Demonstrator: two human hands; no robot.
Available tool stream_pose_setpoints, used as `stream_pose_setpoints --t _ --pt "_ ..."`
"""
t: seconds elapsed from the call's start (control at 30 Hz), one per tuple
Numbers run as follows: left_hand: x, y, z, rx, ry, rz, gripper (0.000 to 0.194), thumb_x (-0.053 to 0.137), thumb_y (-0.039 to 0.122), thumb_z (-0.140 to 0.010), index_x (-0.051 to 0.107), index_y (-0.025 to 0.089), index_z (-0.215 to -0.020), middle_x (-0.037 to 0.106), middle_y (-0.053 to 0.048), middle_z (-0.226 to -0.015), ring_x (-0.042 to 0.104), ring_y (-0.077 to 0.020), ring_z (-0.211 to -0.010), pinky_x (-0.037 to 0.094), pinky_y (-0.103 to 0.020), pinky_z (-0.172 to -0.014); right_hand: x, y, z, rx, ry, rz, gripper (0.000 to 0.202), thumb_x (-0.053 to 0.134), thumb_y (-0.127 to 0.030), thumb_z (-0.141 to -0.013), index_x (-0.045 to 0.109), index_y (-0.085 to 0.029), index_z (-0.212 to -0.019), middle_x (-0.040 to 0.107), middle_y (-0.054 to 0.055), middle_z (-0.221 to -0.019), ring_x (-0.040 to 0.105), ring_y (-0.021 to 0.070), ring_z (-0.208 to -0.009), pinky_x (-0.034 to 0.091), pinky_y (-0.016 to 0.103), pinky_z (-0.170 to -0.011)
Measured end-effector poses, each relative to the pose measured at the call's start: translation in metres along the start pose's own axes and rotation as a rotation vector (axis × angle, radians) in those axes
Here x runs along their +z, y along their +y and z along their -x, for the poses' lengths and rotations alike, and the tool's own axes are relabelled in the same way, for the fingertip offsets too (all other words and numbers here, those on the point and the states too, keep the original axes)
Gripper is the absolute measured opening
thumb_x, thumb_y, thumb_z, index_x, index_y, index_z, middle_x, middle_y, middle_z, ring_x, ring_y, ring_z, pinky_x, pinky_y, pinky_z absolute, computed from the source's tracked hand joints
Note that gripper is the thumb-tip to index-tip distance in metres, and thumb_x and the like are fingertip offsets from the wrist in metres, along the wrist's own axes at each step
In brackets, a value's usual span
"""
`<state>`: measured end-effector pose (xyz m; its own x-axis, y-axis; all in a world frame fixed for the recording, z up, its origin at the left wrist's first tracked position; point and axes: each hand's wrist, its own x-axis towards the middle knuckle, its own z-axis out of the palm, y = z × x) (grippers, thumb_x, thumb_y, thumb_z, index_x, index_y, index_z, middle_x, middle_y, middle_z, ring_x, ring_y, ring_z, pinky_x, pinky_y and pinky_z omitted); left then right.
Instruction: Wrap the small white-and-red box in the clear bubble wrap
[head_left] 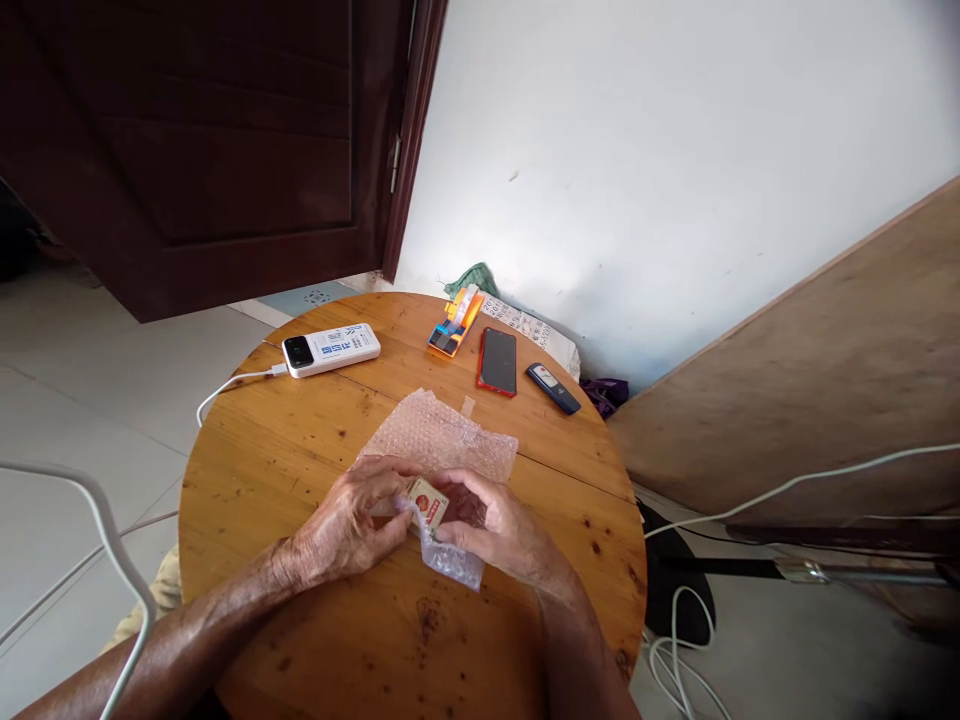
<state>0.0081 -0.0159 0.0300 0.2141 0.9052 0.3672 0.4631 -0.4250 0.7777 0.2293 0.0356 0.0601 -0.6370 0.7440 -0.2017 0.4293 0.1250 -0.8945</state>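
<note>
Both hands meet over a sheet of bubble wrap (442, 440) lying on the round wooden table (300, 440). My left hand (349, 525) and my right hand (499, 525) together pinch a small cream box with a red label (427, 503), its lower end tucked into a fold of the bubble wrap. The box tilts between my fingertips, just above the tabletop.
On the table's far side lie a white power bank (331, 349) with a white cable (232, 385), a stack of coloured packs (457, 322), a red phone (497, 361) and a dark remote (553, 388). White wall and dark door stand behind, a leaning board (810, 380) to the right, cables on the floor.
</note>
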Motion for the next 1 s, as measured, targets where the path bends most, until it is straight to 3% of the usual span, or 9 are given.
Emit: stream_pose_setpoints --t 0.13,0.3,0.5,0.6,0.7,0.8,0.93,1.0 --pt "0.001 -0.001 0.001 0.005 0.001 0.008 0.006 0.059 0.016 -0.082 0.064 0.02 -0.082 0.07 -0.01 -0.116 0.067 -0.023 -0.106 0.053 -0.04 -0.092 0.009 -0.008 0.002 -0.076 0.09 0.232 0.053 0.07 -0.011 -0.071 0.058 -0.023 -0.122 0.069 0.006 -0.117 0.065 0.022 -0.105 0.05 0.035 -0.09" --pt "0.001 0.001 0.0 0.005 0.024 0.009 0.005 0.059 0.018 -0.082 0.062 0.02 -0.079 0.07 -0.01 -0.114 0.067 -0.0232 -0.105 0.054 -0.039 -0.09 0.02 -0.01 0.0 -0.08 0.172 0.433 0.046 0.065 -0.011 -0.072 0.061 -0.02 -0.117 0.07 0.009 -0.112 0.065 0.0249 -0.102 0.049 0.038 -0.089" --pt "0.0 0.001 -0.002 0.021 0.018 -0.011 0.005 0.058 0.018 -0.083 0.062 0.02 -0.081 0.071 -0.009 -0.113 0.068 -0.0225 -0.105 0.055 -0.038 -0.09 0.018 -0.009 -0.001 -0.085 0.188 0.428 0.043 0.066 -0.013 -0.075 0.061 -0.02 -0.117 0.07 0.007 -0.109 0.065 0.0228 -0.101 0.049 0.035 -0.087" --pt "0.002 -0.002 -0.003 -0.006 0.029 -0.021 0.004 0.059 0.021 -0.084 0.063 0.02 -0.082 0.072 -0.009 -0.112 0.068 -0.0232 -0.105 0.055 -0.038 -0.09 0.007 -0.016 0.005 -0.109 0.191 0.376 0.041 0.065 -0.017 -0.082 0.059 -0.022 -0.122 0.07 0.008 -0.114 0.065 0.0228 -0.105 0.05 0.035 -0.089" --pt "0.005 -0.003 -0.005 -0.074 0.04 0.003 0.013 0.06 0.023 -0.085 0.066 0.02 -0.096 0.073 -0.009 -0.111 0.069 -0.0235 -0.105 0.056 -0.039 -0.091 -0.006 -0.023 0.015 -0.136 0.226 0.293 0.032 0.06 -0.026 -0.09 0.06 -0.024 -0.122 0.069 0.008 -0.119 0.064 0.0238 -0.109 0.05 0.038 -0.092" --pt "0.009 -0.002 -0.006 -0.147 0.035 0.033 0.023 0.06 0.024 -0.084 0.066 0.019 -0.106 0.073 -0.01 -0.114 0.07 -0.024 -0.105 0.056 -0.04 -0.09 -0.009 -0.023 0.019 -0.161 0.206 0.243 0.029 0.067 -0.032 -0.085 0.063 -0.023 -0.112 0.069 0.007 -0.115 0.063 0.0246 -0.108 0.049 0.038 -0.091" --pt "0.011 -0.001 -0.009 -0.198 0.027 0.048 0.027 0.062 0.025 -0.083 0.067 0.02 -0.109 0.075 -0.008 -0.11 0.071 -0.0231 -0.1 0.056 -0.038 -0.088 0.001 -0.016 0.012 -0.145 0.266 0.242 0.003 0.064 -0.021 -0.082 0.061 -0.021 -0.082 0.07 0.004 -0.102 0.065 0.0186 -0.091 0.049 0.029 -0.077" --pt "0.012 0.0 -0.011 -0.212 0.029 0.063 0.023 0.062 0.025 -0.083 0.068 0.021 -0.105 0.076 -0.006 -0.107 0.071 -0.0218 -0.098 0.056 -0.035 -0.086 0.006 -0.012 0.007 -0.146 0.293 0.203 0.011 0.058 -0.019 -0.085 0.058 -0.02 -0.074 0.07 0.003 -0.096 0.064 0.0152 -0.082 0.047 0.025 -0.069"
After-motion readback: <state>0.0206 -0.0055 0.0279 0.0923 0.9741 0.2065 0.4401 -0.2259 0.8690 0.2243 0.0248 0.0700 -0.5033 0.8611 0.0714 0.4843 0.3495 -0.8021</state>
